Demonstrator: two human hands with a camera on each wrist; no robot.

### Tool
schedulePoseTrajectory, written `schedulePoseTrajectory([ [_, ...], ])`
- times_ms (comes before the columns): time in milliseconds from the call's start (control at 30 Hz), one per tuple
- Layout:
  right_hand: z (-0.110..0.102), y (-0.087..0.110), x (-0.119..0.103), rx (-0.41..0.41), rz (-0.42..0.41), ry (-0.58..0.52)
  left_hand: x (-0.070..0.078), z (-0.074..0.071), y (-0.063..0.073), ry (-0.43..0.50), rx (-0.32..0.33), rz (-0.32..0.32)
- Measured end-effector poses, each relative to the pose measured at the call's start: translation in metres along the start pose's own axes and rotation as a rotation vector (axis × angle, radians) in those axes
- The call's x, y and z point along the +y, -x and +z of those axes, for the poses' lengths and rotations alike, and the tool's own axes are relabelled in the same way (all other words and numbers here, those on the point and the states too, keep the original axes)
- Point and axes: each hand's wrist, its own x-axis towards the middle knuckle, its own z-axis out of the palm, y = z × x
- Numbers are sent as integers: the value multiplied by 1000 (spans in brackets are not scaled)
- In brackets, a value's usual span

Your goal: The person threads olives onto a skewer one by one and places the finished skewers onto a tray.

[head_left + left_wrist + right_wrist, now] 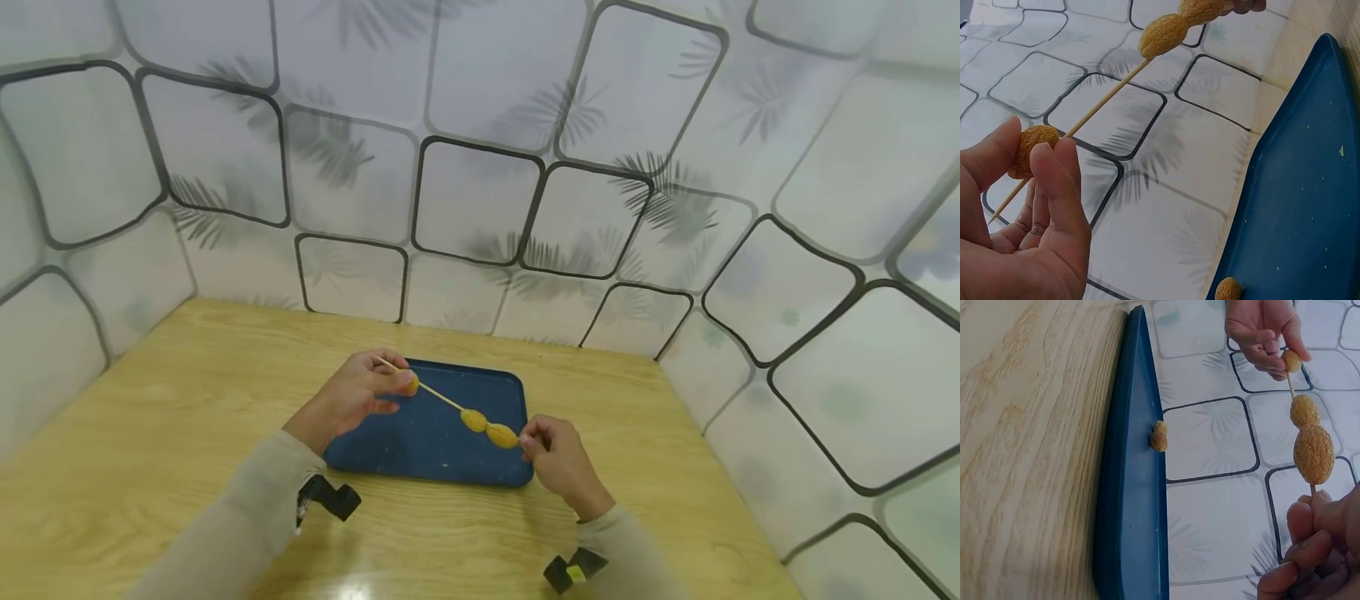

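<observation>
A thin wooden skewer (441,397) slants over the tray, its right end lower in the head view. Two wrinkled golden-brown oval balls (502,435) sit against each other on its right part. My right hand (558,454) pinches the skewer's end just beyond them. Near the other end, my left hand (352,392) pinches a third golden-brown ball (1025,153) between thumb and fingers. The skewer's bare tip shows past this ball in the left wrist view, and a bare stretch of stick separates it from the other two.
Beneath the hands lies a shallow blue tray (450,454) on the wood-grain table (210,400). Loose golden-brown balls (1159,440) rest at its far side, with crumbs on its floor. A patterned wall covering (480,200) rises behind the table and along its right side.
</observation>
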Motion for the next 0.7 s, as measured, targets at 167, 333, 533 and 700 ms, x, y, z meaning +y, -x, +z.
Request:
schedulePoseTrajectory([
  [167, 2, -1, -2, 14, -10, 7, 0, 0, 1, 22, -1, -1],
  [333, 1, -1, -2, 15, -19, 22, -3, 2, 0, 30, 2, -13],
  [533, 3, -2, -3, 10, -28, 27, -6, 2, -1, 37, -21, -10],
  [700, 3, -3, -7, 9, -18, 21, -6, 3, -2, 21, -28, -12],
])
